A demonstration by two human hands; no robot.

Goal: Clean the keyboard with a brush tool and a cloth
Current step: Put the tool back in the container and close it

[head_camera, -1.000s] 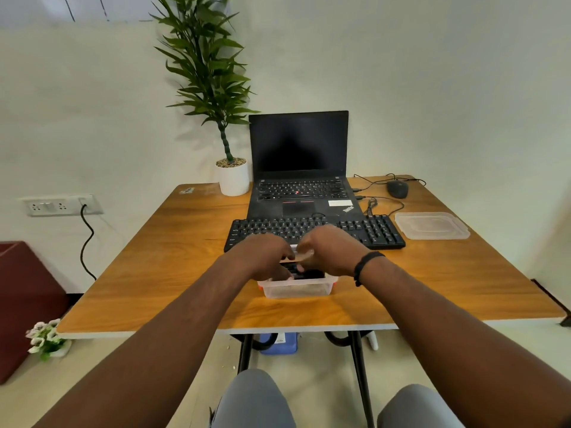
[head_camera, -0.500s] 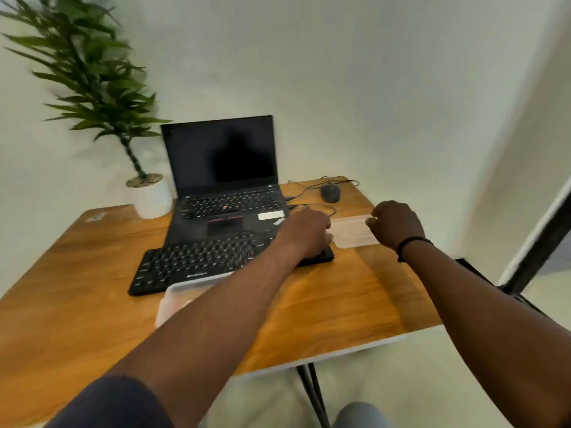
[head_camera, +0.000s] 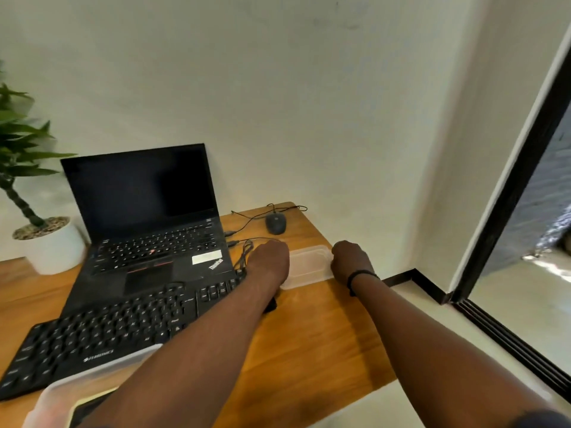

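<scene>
I see both hands at a clear plastic lid (head_camera: 309,267) on the tabletop (head_camera: 324,335). The left hand (head_camera: 272,261) has its grip curled over the lid's near-left edge; the right hand (head_camera: 349,261) curls onto the opposite edge. Whether fingers fully pinch it, I cannot tell. Just left of the left grip lies the black keyboard (head_camera: 108,335), marked "ZEBRONICS". Beyond it, a laptop (head_camera: 148,230) reads "ThinkPad". Nearer me sits an open plastic container (head_camera: 92,381). I judge this as setup: lid parked aside. Next, I should fetch the brush, not visible here.
</scene>
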